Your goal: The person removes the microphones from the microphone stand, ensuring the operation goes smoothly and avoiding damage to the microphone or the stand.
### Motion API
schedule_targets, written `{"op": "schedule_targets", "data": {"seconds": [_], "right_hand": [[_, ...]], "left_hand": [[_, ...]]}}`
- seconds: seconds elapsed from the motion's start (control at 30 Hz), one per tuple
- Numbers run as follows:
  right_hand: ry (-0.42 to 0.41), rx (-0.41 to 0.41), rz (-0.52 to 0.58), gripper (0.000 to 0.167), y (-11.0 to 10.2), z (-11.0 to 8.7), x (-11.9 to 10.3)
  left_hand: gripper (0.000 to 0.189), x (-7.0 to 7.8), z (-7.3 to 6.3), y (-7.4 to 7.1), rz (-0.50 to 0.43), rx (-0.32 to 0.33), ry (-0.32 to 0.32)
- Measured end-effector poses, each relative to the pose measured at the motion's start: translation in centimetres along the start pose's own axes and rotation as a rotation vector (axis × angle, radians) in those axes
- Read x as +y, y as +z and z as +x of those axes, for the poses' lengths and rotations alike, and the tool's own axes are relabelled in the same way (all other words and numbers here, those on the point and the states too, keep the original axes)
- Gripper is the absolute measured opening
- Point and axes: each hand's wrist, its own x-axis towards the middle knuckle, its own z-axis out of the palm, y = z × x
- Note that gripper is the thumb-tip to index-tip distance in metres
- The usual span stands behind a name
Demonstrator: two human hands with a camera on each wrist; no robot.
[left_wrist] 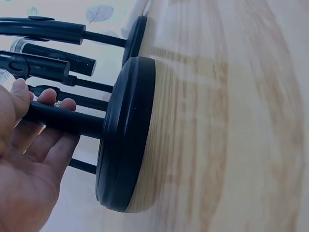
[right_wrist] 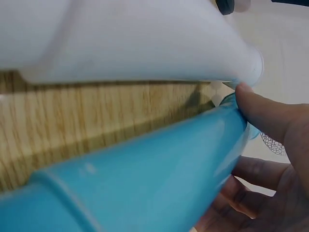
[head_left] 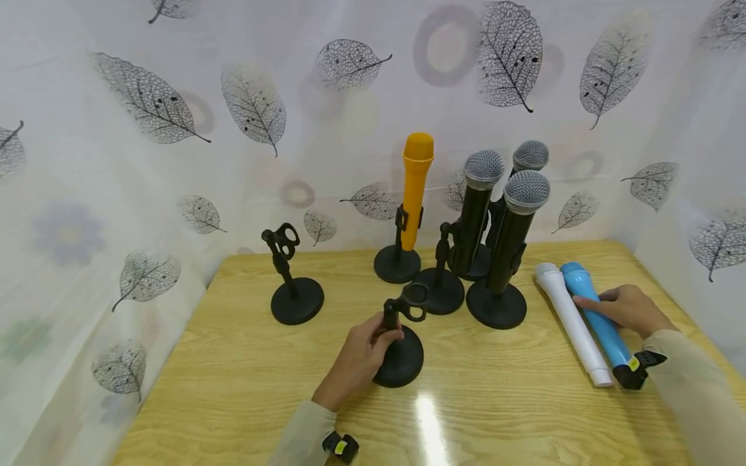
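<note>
My left hand (head_left: 362, 349) grips the post of a black microphone stand (head_left: 402, 359) near the middle of the table; its clip is unfilled. In the left wrist view, thumb and fingers wrap the post (left_wrist: 72, 121) above the round base (left_wrist: 126, 135). On the right, my right hand (head_left: 629, 309) holds a blue microphone (head_left: 603, 330), thumb on one side and fingers on the other. A white microphone (head_left: 574, 323) lies close beside it on the left. The right wrist view shows the blue body (right_wrist: 145, 179) and the thumb (right_wrist: 265, 111) near its head end.
A bare black stand (head_left: 296, 298) is at the left. Toward the back, an orange microphone (head_left: 415, 188) leans in a stand. Right of it, three black microphones with silver heads, one at the front (head_left: 513, 239), stand in stands. A leaf-patterned curtain (head_left: 350, 129) hangs behind the wooden table (head_left: 233, 388).
</note>
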Motion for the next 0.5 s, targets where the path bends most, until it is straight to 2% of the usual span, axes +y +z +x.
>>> {"op": "schedule_targets", "data": {"seconds": [0.17, 0.33, 0.5], "right_hand": [[-0.001, -0.017, 0.046, 0.093, -0.1, -0.4, 0.0], [-0.005, -0.023, 0.098, 0.087, -0.1, -0.7, 0.1], [0.015, 0.008, 0.164, 0.086, -0.2, -1.0, 0.5]], "left_hand": [[0.023, 0.2, 0.1, -0.1, 0.009, -0.003, 0.002], [0.024, -0.1, 0.4, -0.9, 0.009, -0.006, -0.012], [0.016, -1.5, 0.9, -2.7, 0.054, 0.065, -0.009]]}}
